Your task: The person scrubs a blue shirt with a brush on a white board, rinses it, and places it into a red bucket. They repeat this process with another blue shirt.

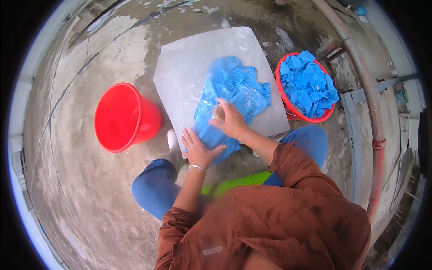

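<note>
A wet blue cloth garment [233, 84] with whitish suds lies spread on a pale grey board [182, 67] in front of me. My left hand [199, 150] presses flat on the near left edge of the garment, fingers spread. My right hand [231, 119] is closed around a round brownish thing [219, 112], perhaps a scrubbing brush, and holds it against the middle of the cloth; its underside is hidden. To the right of the board stands a red bucket [281, 96] heaped with crumpled blue cloth [308, 84]. A second red bucket [150, 118], with no contents visible, stands to the left.
A green plastic seat [233, 184] shows beneath me, between my knees. A rusty pipe [371, 111] runs along the right side, beside a grey metal bar [351, 135]. The concrete floor [87, 179] has cracks and wet patches, with foam beyond the board.
</note>
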Demonstrator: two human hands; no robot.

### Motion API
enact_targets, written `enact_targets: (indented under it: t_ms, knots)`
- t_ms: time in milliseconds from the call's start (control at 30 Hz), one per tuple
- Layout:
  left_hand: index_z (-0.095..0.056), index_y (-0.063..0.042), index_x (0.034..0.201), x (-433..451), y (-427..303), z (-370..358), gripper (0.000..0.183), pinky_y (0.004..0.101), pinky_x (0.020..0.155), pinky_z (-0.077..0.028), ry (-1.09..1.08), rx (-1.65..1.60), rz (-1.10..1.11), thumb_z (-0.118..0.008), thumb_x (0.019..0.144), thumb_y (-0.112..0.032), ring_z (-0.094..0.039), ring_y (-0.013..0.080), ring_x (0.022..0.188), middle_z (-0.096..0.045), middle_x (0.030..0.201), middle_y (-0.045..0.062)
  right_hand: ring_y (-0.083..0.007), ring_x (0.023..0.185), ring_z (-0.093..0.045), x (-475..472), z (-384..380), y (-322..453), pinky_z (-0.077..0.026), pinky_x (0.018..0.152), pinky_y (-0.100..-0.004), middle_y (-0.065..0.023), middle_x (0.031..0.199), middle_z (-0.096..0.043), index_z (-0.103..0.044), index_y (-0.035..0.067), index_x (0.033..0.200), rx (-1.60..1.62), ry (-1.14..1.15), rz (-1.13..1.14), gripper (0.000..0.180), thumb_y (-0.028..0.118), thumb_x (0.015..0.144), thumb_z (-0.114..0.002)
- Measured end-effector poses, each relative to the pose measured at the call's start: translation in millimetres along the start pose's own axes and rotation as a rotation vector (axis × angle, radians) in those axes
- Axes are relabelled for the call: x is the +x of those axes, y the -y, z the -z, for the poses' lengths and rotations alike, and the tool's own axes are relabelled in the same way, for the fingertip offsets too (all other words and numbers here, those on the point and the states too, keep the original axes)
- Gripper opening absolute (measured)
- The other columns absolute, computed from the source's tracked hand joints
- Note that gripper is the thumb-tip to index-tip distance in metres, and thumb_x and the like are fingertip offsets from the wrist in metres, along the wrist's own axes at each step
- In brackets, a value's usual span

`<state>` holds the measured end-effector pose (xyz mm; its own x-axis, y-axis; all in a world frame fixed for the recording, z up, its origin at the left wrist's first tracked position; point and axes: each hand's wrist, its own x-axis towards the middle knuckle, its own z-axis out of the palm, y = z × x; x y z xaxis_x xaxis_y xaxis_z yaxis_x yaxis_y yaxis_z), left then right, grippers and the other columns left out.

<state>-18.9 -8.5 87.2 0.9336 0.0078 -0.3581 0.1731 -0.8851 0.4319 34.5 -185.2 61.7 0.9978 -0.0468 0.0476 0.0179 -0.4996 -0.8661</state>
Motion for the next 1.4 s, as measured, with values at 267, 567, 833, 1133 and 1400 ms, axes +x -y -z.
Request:
enact_targets:
  t_ms: [267,567,833,1133,1400]
  knots:
    - [-0.019,0.004,0.155,20,21,-44,0.147,0.0674,0.117,-0.009,0.006,0.221,-0.053,-0.086,0.048,-0.070,-0.007,0.0418,0.154,-0.020,0.164,0.021,-0.0294,0.096,-0.057,53,1,-57,-0.040,0.080,-0.0465,-0.0076,0.100,-0.058,-0.060,0.024,0.133,-0.662,-0.103,0.266,0.065,0.046,0.075,-0.080]
    - [-0.020,0.006,0.154,29,38,-65,0.145,0.0645,0.119,-0.007,-0.131,0.377,-0.134,-0.084,0.051,-0.072,-0.007,0.0428,0.154,-0.022,0.163,0.021,-0.0354,0.107,-0.059,42,-10,-1,-0.047,0.090,-0.0497,-0.0145,0.110,-0.058,-0.051,0.017,0.141,-0.272,0.406,0.157,0.068,0.046,0.084,-0.073]
    - [-0.031,0.009,0.146,25,29,-51,0.130,0.0643,0.119,-0.007,-0.077,0.171,-0.117,-0.084,0.055,-0.067,-0.010,0.0392,0.154,-0.027,0.161,0.022,-0.0358,0.124,-0.055,135,4,-55,-0.046,0.096,-0.0531,-0.0114,0.145,-0.042,-0.052,0.024,0.142,-0.645,-0.088,-0.008,0.065,0.040,0.084,-0.077]
    - [-0.045,0.010,0.137,45,-14,-15,0.086,0.0495,0.100,-0.046,0.016,-0.381,0.064,-0.078,0.065,-0.024,-0.062,0.0456,0.113,-0.067,0.116,0.029,-0.0322,0.116,-0.061,210,61,-74,-0.051,0.095,-0.0429,-0.0195,0.126,-0.061,-0.045,0.003,0.144,-0.011,0.022,-0.338,0.071,0.020,0.082,-0.076]
    - [-0.067,0.007,0.115,46,48,37,0.051,0.0334,0.079,-0.056,0.435,-0.666,-0.001,-0.071,0.067,-0.011,-0.068,0.0185,0.083,-0.073,0.097,0.018,-0.0292,0.110,-0.062,151,132,-44,-0.053,0.092,-0.0404,-0.0189,0.123,-0.058,-0.040,0.003,0.147,-0.167,-0.236,-0.437,0.072,0.020,0.087,-0.075]
